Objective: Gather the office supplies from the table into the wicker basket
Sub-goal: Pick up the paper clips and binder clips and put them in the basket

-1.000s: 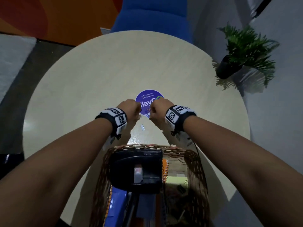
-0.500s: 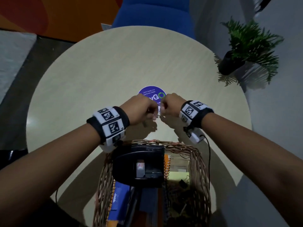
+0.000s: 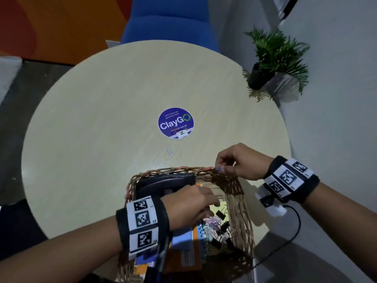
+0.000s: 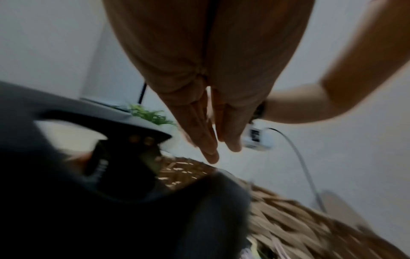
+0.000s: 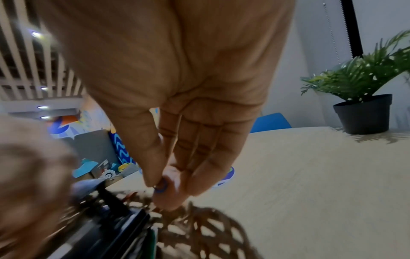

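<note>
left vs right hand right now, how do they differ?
The left hand is over the inside of the wicker basket; the right hand is at its far rim.
The left hand's fingers are straight and hold nothing; the right hand pinches a small blue ring-shaped item between thumb and fingertips.
Both wear black wristbands with square markers.

Left hand fingers straight and together, right hand thumb and forefinger in a pinching grip

Round table: sticker, staples, wicker basket, plant.
</note>
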Motion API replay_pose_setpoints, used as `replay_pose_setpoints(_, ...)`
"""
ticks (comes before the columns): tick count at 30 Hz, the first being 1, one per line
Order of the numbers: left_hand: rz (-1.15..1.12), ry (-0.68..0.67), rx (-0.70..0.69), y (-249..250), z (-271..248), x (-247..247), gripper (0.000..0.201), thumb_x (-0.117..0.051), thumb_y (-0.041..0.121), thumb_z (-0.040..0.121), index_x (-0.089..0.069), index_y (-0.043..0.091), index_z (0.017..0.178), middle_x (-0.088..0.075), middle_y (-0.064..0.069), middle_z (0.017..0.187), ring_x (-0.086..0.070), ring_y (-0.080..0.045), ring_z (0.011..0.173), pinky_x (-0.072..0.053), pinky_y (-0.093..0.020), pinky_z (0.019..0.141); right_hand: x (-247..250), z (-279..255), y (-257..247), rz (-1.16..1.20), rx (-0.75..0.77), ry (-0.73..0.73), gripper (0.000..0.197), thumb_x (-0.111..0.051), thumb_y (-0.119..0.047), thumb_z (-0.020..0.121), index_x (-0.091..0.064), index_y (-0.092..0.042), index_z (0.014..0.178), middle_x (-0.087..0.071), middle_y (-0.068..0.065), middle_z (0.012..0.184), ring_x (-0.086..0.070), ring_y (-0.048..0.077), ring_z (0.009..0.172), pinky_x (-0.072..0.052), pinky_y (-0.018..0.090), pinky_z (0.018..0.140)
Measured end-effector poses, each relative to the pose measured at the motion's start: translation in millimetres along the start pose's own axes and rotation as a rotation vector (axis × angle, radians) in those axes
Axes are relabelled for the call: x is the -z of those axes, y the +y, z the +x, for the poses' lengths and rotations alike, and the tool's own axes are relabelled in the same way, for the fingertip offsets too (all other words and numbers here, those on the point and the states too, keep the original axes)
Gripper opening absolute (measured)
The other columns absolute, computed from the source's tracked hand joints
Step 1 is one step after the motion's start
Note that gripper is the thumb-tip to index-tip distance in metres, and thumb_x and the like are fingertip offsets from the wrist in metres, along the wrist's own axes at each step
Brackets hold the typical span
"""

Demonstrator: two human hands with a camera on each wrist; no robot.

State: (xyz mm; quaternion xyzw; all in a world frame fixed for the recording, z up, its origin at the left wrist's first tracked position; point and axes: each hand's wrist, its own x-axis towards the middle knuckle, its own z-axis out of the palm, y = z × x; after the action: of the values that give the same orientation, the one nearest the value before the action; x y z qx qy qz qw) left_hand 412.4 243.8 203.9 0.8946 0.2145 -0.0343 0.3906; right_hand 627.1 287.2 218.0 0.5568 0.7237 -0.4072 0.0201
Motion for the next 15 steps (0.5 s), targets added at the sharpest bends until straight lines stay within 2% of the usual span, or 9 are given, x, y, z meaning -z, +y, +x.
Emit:
replay_pose_setpoints(3, 0.002, 0.184, 0.076, -21, -9, 22, 0.023, -0.060, 0.017, 0.087, -0.064, 0.012, 0.109, -0.067, -0.007, 0.106, -0.061, -0.026, 0.100, -0.044, -0.030, 0.086, -13, -19, -3, -0.008, 0.006, -0.066, 0.024, -0.066, -0.009, 0.084, -0.066, -0.032, 0.079, -0.070, -0.010, 0.075, -0.063, 0.000, 0.069, -0.050, 0.017, 0.069)
replay_pose_setpoints(6, 0.036, 0.350, 0.185, -48, -15, 54, 0.019, -0.064, 0.015, 0.085, -0.068, 0.012, 0.103, -0.071, -0.006, 0.099, -0.065, -0.024, 0.090, -0.051, -0.032, 0.083, -31, -34, -8, -0.094, -0.009, -0.183, 0.016, -0.064, -0.012, 0.084, -0.072, -0.025, 0.087, -0.073, -0.010, 0.081, -0.065, 0.000, 0.073, -0.054, 0.022, 0.073)
replay_pose_setpoints(9, 0.083, 0.485, 0.248, -79, -14, 83, 0.015, -0.065, 0.013, 0.084, -0.070, 0.012, 0.098, -0.073, -0.007, 0.093, -0.067, -0.025, 0.081, -0.054, -0.034, 0.079, -40, -35, -12, -0.231, -0.028, -0.300, 0.020, -0.060, -0.015, 0.086, -0.072, -0.026, 0.097, -0.075, -0.010, 0.089, -0.060, 0.001, 0.072, -0.052, 0.025, 0.073)
replay_pose_setpoints(11, 0.184, 0.419, 0.292, -101, -8, 96, 0.016, -0.063, 0.014, 0.086, -0.070, 0.014, 0.101, -0.072, -0.006, 0.098, -0.065, -0.027, 0.087, -0.052, -0.036, 0.080, -28, -23, -15, -0.247, -0.037, -0.238, 0.020, -0.060, -0.016, 0.087, -0.072, -0.025, 0.100, -0.074, -0.006, 0.091, -0.060, 0.006, 0.075, -0.050, 0.025, 0.074)
replay_pose_setpoints(13, 0.321, 0.253, 0.323, -119, 1, 101, 0.020, -0.059, 0.017, 0.088, -0.068, 0.018, 0.106, -0.070, -0.004, 0.107, -0.064, -0.026, 0.095, -0.050, -0.035, 0.080, -9, -1, -20, -0.228, -0.021, -0.103, 0.019, -0.061, -0.015, 0.087, -0.072, -0.022, 0.101, -0.074, -0.003, 0.094, -0.063, 0.011, 0.080, -0.049, 0.026, 0.077)
replay_pose_setpoints(15, 0.448, 0.110, 0.295, -132, 9, 100, 0.022, -0.056, 0.020, 0.090, -0.067, 0.020, 0.109, -0.067, -0.002, 0.113, -0.062, -0.026, 0.101, -0.049, -0.034, 0.080, 11, 31, -25, -0.196, -0.006, 0.030, 0.018, -0.063, -0.014, 0.087, -0.072, -0.017, 0.102, -0.074, 0.000, 0.094, -0.063, 0.013, 0.080, -0.048, 0.025, 0.078)
